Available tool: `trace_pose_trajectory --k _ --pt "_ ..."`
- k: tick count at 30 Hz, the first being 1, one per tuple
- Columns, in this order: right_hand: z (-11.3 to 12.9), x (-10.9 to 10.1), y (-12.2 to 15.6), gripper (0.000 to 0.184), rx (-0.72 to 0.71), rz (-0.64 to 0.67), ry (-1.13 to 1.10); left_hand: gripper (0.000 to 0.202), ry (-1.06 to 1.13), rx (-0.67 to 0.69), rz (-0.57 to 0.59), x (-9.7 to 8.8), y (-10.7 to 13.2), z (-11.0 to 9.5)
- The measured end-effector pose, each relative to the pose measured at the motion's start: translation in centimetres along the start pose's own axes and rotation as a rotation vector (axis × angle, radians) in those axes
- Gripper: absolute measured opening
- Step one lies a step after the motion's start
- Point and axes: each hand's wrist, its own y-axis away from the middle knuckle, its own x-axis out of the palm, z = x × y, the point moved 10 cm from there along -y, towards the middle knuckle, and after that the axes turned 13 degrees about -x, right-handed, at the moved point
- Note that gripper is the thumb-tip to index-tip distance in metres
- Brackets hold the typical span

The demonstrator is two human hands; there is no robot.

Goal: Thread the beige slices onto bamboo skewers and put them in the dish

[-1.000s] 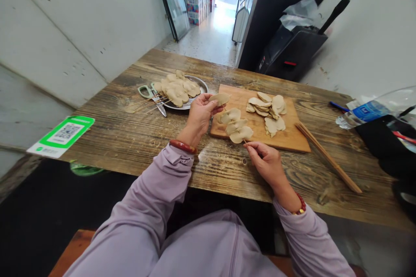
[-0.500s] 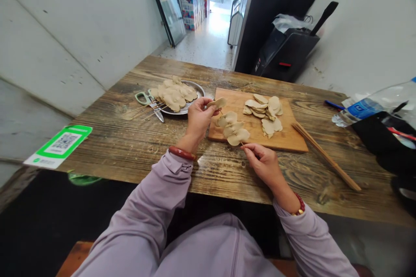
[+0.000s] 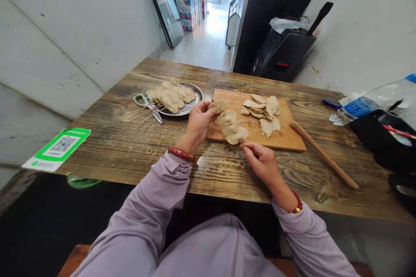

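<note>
Mid-frame, I have the left hand [image 3: 199, 122] pinching a slice [image 3: 219, 104]. The right hand [image 3: 262, 160] (slightly lower) clamps a stick [image 3: 241, 142] between fingertips.

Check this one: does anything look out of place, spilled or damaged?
Minor: the green-handled scissors lie left of the metal plate with thin skewer ends crossing them, an awkward overlap. The held skewer of pale slices looks orderly, and I see no spill or breakage. I cannot tell whether the plastic bottle at right lies tipped.
</note>
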Motion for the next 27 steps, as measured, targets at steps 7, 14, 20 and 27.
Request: trace_pose_trajectory --k 7,14,20,27 --pt "0.4 -0.5 0.2 0.024 -0.049 -0.020 0.050 0.016 0.123 -0.219 0.063 0.6 -0.2 1.7" --pt "0.2 -0.8 0.4 0.022 -0.068 -0.013 0.059 0.007 0.121 -0.205 0.020 -0.2 -0.6 1.8" --pt "-0.2 -1.2 0.4 0.021 -0.092 -0.005 0.073 0.015 0.122 -0.248 0.018 -0.6 -0.9 2.1" --pt "-0.2 -1.4 0.3 0.021 -0.125 -0.021 0.084 0.016 0.121 -0.275 0.056 -0.4 -0.8 2.2"
